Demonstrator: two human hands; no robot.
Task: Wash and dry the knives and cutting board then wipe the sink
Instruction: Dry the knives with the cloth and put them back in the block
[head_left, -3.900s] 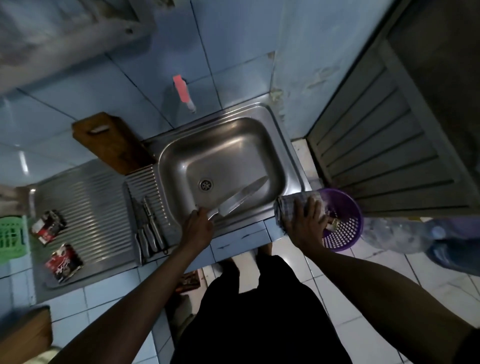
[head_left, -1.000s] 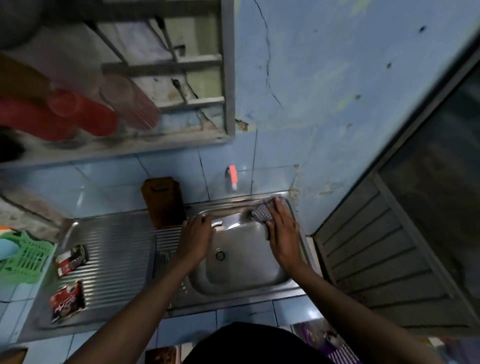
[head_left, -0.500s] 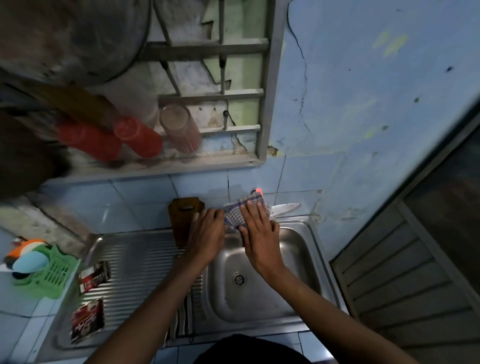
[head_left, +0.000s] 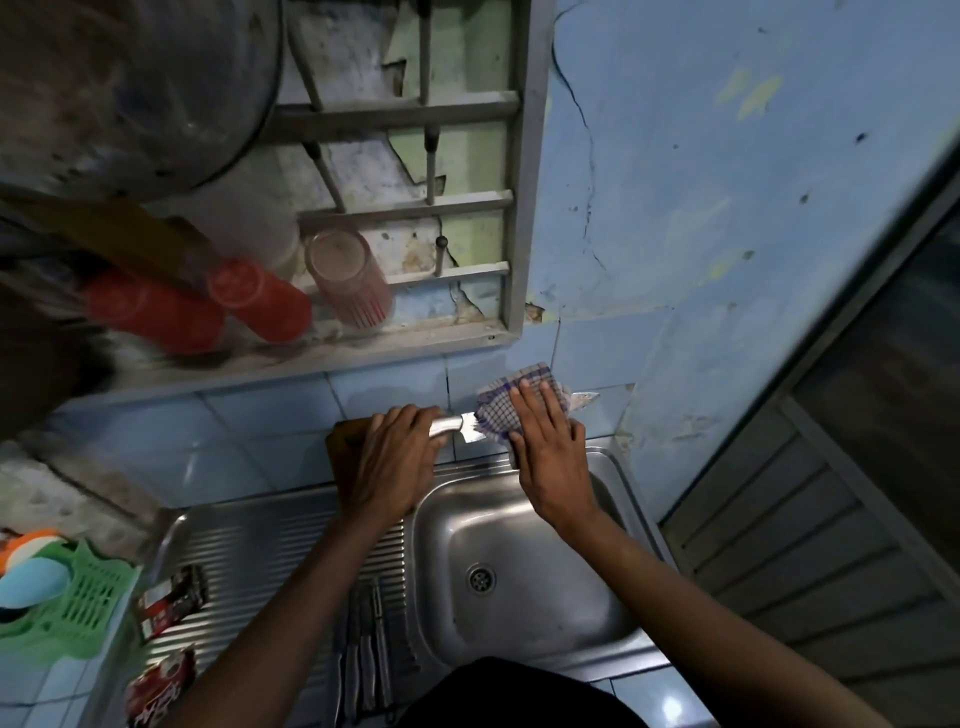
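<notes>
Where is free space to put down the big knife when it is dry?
Free: the ribbed steel drainboard between the red sachets and the small knives; also the steel sink basin. Crowded: the front strip by those knives.

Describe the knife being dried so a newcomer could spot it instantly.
Start at the steel sink and look above its back rim. The knife is held level there, left hand gripping its handle, right hand pressing a checked cloth around the blade. The other knives lie untouched on the drainboard.
</notes>
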